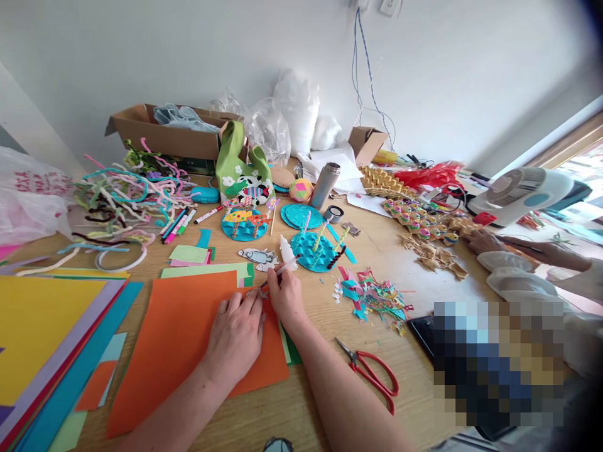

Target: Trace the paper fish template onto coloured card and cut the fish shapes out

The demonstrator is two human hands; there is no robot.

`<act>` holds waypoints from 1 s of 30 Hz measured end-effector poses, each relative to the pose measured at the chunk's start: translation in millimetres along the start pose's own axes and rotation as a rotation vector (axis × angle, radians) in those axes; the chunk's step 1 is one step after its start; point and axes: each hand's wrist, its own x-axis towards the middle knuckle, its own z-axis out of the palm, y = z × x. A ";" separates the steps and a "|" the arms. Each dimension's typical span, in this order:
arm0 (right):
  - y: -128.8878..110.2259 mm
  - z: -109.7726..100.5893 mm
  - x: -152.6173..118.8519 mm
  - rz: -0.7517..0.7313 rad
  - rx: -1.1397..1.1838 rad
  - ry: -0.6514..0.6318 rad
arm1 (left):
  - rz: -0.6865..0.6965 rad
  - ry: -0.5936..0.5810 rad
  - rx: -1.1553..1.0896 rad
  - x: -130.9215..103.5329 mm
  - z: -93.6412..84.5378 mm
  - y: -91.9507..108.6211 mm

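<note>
An orange sheet lies on top of other coloured paper on the wooden table. My left hand rests flat on its upper right part, fingers spread. Close by on the right, my right hand is closed around a pen, whose tip points down at a small grey cut-out by my left fingertips. Just beyond lie fish cut-outs and a white glue bottle. Blue discs with twisted stems stand farther back.
Red-handled scissors lie right of my right forearm, below paper scraps. Pipe cleaners heap at the left; a metal flask stands behind. Another person's hands are at the right, near a fan.
</note>
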 end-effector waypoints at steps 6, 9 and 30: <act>-0.5 0.0 0.3 0.048 -0.045 0.012 | 0.004 0.010 0.001 0.3 1.5 -0.4; -1.2 -0.7 0.5 0.040 -0.042 0.011 | 0.001 0.000 -0.001 0.1 1.5 -0.5; -0.6 0.2 0.8 0.033 -0.040 0.034 | 0.006 0.009 0.008 0.4 0.6 0.0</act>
